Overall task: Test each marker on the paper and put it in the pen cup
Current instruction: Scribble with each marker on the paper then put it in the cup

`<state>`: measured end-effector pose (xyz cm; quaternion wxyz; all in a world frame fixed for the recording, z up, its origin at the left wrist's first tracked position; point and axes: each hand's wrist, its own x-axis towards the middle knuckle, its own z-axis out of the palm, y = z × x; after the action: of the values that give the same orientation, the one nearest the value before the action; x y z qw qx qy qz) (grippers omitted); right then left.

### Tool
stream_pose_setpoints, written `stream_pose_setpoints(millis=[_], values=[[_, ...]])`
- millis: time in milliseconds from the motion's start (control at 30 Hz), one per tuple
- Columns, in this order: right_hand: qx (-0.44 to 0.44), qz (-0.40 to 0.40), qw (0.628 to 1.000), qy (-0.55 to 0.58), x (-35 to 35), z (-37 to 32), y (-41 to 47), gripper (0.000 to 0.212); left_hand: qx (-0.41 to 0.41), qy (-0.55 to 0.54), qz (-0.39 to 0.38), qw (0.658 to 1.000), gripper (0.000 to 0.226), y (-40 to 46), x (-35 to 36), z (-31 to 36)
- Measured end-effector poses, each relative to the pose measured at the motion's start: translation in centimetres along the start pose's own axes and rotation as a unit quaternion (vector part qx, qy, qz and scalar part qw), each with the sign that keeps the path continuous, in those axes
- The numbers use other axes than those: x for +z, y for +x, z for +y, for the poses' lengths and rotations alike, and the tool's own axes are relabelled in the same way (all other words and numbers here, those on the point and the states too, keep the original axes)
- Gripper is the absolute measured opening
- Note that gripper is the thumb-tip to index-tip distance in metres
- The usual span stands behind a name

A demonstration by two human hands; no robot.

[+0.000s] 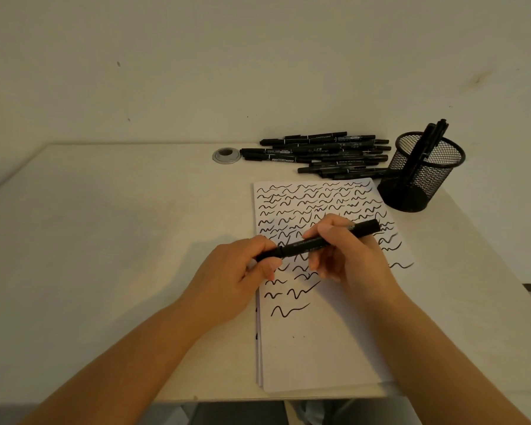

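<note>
Both hands on one marker (316,240) here — it lies nearly level above the paper (325,348), slanting up toward the right. The left hand (242,271) has its fingers curled round the marker's left end, thumb and forefinger pinching the black tip section. The right hand (344,250) wraps the barrel further along, fingers curled over the top, the far end of the marker poking out beyond the knuckles. Whether the cap is on or just parting, I cannot tell.

Under the hands, the paper is thick with black squiggles, row on row across its upper half, with a few bigger ones lower down; the bottom part is still blank. It looks like a stack of sheets, edges showing at the left.

At the back of the tabletop (105,240) lies a pile of markers (319,154), all black, lying side by side near the wall. Just left of them, a round metal grommet (226,155). To the right of the pile stands the mesh cup (423,176) — black, upright, just off the paper's top right corner, with a few markers leaning inside it.
</note>
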<state>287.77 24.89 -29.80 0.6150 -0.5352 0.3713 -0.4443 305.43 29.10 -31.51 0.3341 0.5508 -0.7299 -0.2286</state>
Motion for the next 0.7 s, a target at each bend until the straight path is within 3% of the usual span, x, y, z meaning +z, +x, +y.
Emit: stream_pose_setpoints(millis=[333, 433, 567, 700], values=[[-0.033, 0.008, 0.999, 0.019, 0.6, 0.0, -0.3, 0.023, 0.049, 0.061, 0.015, 0.997, 0.030, -0.2, 0.9, 1.6], [-0.045, 0.023, 0.998, 0.031, 0.9, 0.1, -0.4, 0.025, 0.061, 0.060, 0.012, 0.996, 0.024, -0.2, 1.3, 2.5], [-0.034, 0.049, 0.993, 0.101, 1.6, 0.3, -0.5, 0.021, 0.056, 0.019, -0.002, 0.998, 0.038, -0.2, 1.7, 3.0], [-0.047, 0.060, 0.991, 0.111, 1.9, 0.7, -0.5, 0.022, 0.030, -0.057, -0.017, 0.998, 0.025, -0.1, 1.7, 3.1]])
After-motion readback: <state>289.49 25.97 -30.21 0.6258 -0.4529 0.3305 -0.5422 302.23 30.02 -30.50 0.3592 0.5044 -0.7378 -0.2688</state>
